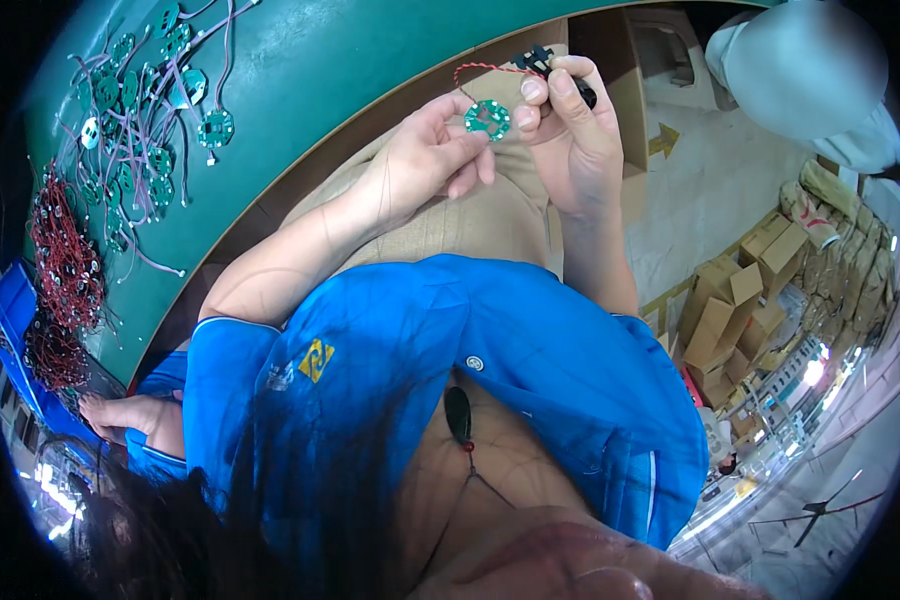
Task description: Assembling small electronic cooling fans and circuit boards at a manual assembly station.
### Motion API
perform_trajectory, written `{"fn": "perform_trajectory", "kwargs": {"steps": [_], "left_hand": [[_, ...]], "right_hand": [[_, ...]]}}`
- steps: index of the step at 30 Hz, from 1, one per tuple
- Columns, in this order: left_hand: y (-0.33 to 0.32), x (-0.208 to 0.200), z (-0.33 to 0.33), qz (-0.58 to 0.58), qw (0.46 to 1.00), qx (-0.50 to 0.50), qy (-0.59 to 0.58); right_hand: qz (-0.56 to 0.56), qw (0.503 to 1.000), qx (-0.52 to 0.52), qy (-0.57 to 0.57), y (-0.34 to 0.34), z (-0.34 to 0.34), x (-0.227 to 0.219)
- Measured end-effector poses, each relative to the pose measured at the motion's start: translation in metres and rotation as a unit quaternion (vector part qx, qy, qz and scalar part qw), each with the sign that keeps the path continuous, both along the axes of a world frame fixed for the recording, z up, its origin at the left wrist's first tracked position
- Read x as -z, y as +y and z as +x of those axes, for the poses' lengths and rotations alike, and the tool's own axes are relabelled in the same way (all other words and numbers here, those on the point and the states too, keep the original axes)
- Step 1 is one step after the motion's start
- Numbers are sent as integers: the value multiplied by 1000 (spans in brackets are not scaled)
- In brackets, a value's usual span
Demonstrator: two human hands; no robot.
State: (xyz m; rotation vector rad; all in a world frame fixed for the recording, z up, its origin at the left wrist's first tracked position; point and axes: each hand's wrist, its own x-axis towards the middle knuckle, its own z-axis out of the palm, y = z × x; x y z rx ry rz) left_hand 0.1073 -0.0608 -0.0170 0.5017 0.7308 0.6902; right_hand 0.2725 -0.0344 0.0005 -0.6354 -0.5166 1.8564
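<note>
Pinches a small round green circuit board point(487, 120) with the left hand point(425, 150) and grips a black part point(536, 58) in the fingertips of the right hand point(575, 130), keeping the hands close together above the tan-clad lap point(470, 225). Seems to be at the step of positioning or checking board and part, linked by a twisted red wire point(490, 67), and calls next for a steady pinch and some slack. Shows farther out, on the green table point(300, 60), boards with mauve leads point(215, 128), a tangle of red wires point(65, 260) and, at right, cardboard boxes point(725, 310).
</note>
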Motion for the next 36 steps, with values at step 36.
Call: {"fn": "perform_trajectory", "kwargs": {"steps": [36], "left_hand": [[4,-9,4,250,942,-84,209]], "right_hand": [[357,761,32,-541,-16,-2,-5]]}}
